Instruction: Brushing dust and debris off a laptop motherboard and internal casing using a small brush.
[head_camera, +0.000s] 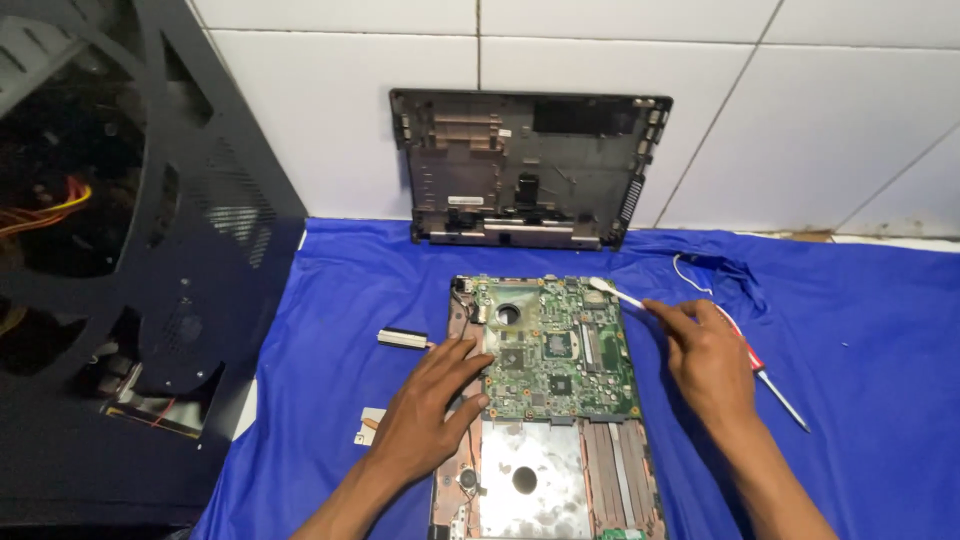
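Head view — our left hand (425, 415) lies flat, fingers spread and released, tips pressing the left edge of the green circuit board (560, 350), which sits in the opened laptop base (550, 480) on the blue cloth (330, 300). Our right hand (708, 360) pinches a thin white tool (615, 291), its tip just past the fingertips at the board's far right corner. We judge the board light, stiff, fragile — best held by its bare edges. A screwdriver (775, 385) lies partly under the right hand.

A computer repair workshop (tiled wall behind): bare laptop motherboard (555, 350), screwdriver (770, 380), open computer case (120, 250).
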